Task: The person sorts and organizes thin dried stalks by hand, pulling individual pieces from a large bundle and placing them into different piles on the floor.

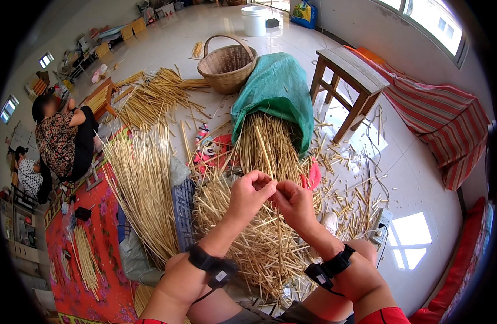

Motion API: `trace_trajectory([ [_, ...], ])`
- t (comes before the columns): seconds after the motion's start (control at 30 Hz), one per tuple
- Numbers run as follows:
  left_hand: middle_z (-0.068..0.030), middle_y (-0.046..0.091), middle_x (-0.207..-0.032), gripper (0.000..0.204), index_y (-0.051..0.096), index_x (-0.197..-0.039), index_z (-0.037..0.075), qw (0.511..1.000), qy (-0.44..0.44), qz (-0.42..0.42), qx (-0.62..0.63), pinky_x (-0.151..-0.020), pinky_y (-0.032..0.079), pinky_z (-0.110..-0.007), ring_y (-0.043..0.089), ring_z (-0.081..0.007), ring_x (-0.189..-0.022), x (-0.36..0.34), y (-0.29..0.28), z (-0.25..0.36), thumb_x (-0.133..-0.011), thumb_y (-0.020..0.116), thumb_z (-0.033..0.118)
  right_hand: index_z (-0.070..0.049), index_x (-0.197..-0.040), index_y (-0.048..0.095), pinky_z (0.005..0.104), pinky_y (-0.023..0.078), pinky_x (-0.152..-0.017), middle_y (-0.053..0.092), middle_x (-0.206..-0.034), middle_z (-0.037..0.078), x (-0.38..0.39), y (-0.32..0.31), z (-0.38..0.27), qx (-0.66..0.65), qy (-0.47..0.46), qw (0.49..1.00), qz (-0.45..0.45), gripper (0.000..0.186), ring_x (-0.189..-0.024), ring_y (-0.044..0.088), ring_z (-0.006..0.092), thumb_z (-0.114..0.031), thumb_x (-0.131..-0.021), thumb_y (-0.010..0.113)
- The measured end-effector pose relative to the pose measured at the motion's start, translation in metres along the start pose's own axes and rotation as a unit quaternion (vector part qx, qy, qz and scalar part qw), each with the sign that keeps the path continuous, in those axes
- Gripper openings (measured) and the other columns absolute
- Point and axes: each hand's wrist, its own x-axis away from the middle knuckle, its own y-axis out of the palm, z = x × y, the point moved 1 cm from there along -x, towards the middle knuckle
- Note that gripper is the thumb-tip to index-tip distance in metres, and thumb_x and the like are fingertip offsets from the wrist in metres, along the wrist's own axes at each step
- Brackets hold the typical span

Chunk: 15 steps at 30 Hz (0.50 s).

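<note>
Straw [266, 156], apparently one, sits between my left hand [250, 194] and right hand [296, 204], both pinching, neither nearer, its long axis seemingly running away from me. Below spreads one loose heap [235, 229], its stems past counting; farther out come one green sack [275, 81], one stool [356, 67], one basket [224, 73], and last, one white bucket [254, 22].

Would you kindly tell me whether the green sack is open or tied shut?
Open: the green sack has a wide, gaping mouth, with straw stalks sticking out of it.

Craft workroom: straw heap [254, 254], wicker basket [225, 82]
</note>
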Motion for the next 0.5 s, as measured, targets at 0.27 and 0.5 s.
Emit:
trace_trajectory([
  [0.27,-0.0013,0.061,-0.076,0.009,0.061,-0.086,-0.002,1.0,-0.017,0.001,-0.005,-0.061,0.046,-0.02,0.056,-0.0062,-0.067,0.0,-0.001,0.005,-0.082,0.062,0.006,0.002,-0.091,0.06,0.0235,0.049,-0.057,0.066,-0.072,0.008,0.001,-0.004,-0.005,-0.026,0.046,0.998,-0.028,0.013,-0.064,0.062,0.0092,-0.01,-0.088,0.057],
  [0.5,-0.0007,0.06,-0.078,0.008,0.061,-0.087,-0.002,0.998,-0.033,-0.014,0.042,-0.063,0.046,-0.02,0.055,-0.006,-0.07,-0.002,-0.006,-0.003,-0.082,0.061,0.005,0.002,-0.096,0.059,0.0209,0.046,-0.058,0.064,-0.075,0.003,0.0,-0.005,-0.015,-0.094,0.081,0.988,-0.093,0.015,-0.066,0.058,0.0062,-0.01,-0.092,0.052],
])
